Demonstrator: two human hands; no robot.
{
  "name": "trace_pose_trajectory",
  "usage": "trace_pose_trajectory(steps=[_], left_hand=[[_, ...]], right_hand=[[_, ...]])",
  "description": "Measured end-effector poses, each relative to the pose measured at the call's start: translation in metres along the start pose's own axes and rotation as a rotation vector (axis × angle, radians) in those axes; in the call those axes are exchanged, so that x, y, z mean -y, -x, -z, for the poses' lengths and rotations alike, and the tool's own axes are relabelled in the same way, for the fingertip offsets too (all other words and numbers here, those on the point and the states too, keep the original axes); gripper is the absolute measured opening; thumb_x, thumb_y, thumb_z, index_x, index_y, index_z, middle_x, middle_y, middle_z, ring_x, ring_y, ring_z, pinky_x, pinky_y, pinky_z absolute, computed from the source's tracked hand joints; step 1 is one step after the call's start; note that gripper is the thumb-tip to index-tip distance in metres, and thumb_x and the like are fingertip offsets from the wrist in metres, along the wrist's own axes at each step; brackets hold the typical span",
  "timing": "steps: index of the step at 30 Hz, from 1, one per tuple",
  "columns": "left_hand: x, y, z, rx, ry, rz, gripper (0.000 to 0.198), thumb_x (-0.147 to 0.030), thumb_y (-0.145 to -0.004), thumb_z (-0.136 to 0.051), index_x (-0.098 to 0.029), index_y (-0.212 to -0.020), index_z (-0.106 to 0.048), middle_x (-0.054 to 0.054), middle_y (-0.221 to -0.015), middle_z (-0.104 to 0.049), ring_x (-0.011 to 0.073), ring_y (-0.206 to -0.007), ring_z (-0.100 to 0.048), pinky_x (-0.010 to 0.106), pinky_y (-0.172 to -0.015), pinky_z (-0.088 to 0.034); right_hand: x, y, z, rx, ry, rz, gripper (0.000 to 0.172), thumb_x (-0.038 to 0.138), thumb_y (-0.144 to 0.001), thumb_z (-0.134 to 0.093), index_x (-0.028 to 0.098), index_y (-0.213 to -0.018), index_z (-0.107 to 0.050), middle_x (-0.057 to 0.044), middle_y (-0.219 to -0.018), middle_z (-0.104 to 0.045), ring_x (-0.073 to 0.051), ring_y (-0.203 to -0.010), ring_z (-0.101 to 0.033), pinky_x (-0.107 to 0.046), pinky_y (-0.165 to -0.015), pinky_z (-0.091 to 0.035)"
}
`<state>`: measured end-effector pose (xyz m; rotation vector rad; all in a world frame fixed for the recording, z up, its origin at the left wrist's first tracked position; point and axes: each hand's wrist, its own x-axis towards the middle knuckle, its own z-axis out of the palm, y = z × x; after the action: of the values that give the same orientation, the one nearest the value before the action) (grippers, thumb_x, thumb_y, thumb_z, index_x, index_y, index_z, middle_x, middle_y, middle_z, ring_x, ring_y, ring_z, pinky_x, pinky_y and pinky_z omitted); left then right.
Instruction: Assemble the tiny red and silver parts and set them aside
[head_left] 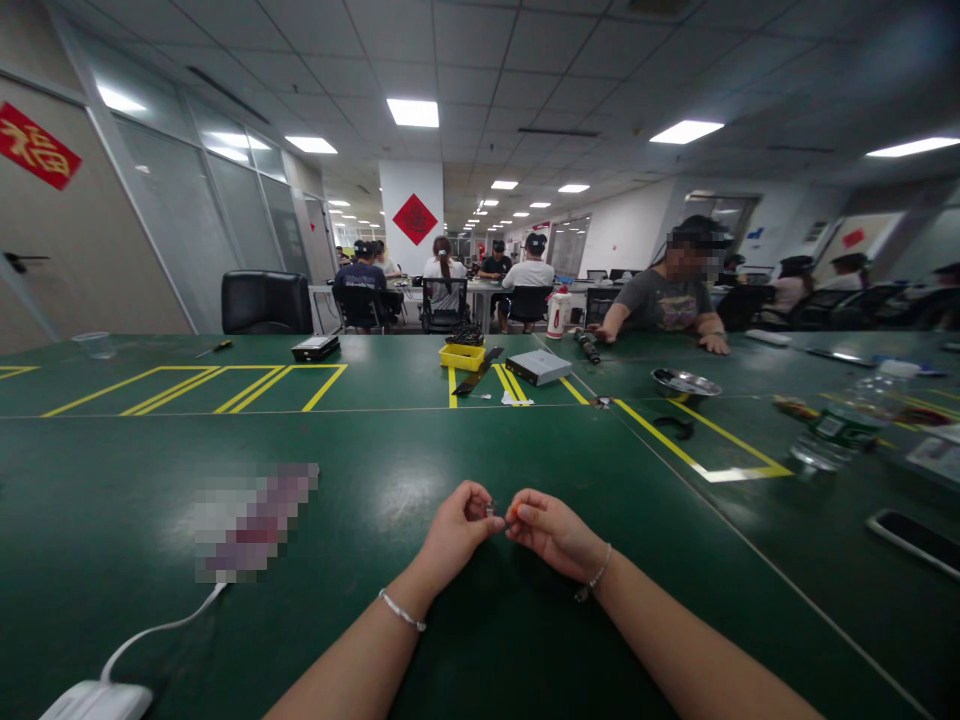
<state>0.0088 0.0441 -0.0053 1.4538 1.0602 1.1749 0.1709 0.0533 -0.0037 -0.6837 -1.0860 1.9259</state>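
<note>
Both of my hands meet just above the green table [337,520], in the middle of the view. My left hand [461,525] pinches a tiny clear or metallic piece [490,509] between thumb and fingers; its kind is too small to make out. Close beside it, my right hand [551,530] is closed in a pinch on a small orange piece [516,510], mostly hidden by the fingertips. The fingertips of the two hands are nearly touching.
A blurred-out phone-like object [262,525] lies left on a white cable. Farther off are a yellow tray [462,357], a silver box [538,367], a metal bowl [685,382] and a water bottle [847,420]. A dark phone [919,540] lies right; a person [664,295] sits across.
</note>
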Motion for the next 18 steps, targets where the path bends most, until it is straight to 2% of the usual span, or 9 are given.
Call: trace_pose_trajectory(steps=[6,13,18], left_hand=[[0.0033,-0.0014,0.0007,-0.002,-0.014,-0.014,0.021,-0.017,-0.058,-0.059,-0.016,-0.075,-0.048,-0.006,-0.059,-0.046,0.0061,-0.053,-0.041,0.017,-0.051,-0.033],[0.0034,-0.0019,0.0006,-0.011,-0.029,-0.033,0.022,-0.013,-0.058,-0.058,-0.016,-0.079,-0.052,-0.006,-0.057,-0.043,0.0060,-0.054,-0.041,0.018,-0.053,-0.034],[0.0046,-0.0019,0.0004,-0.001,0.018,-0.022,0.027,-0.012,-0.059,-0.058,-0.016,-0.085,-0.051,-0.003,-0.064,-0.050,0.0078,-0.059,-0.047,0.020,-0.058,-0.038]], right_hand=[[0.0001,-0.0001,0.0005,0.001,-0.011,-0.002,0.012,0.016,-0.063,-0.059,0.014,-0.072,-0.052,0.000,-0.068,-0.056,-0.008,-0.064,-0.053,-0.027,-0.068,-0.039],[-0.0029,-0.0018,0.0053,-0.010,-0.005,-0.024,0.020,0.008,-0.058,-0.061,0.015,-0.076,-0.054,0.000,-0.076,-0.057,-0.009,-0.067,-0.054,-0.028,-0.072,-0.038],[-0.0021,-0.0016,0.0046,-0.018,0.003,-0.032,0.021,0.008,-0.058,-0.060,0.014,-0.078,-0.055,-0.001,-0.077,-0.057,-0.009,-0.066,-0.054,-0.028,-0.071,-0.038]])
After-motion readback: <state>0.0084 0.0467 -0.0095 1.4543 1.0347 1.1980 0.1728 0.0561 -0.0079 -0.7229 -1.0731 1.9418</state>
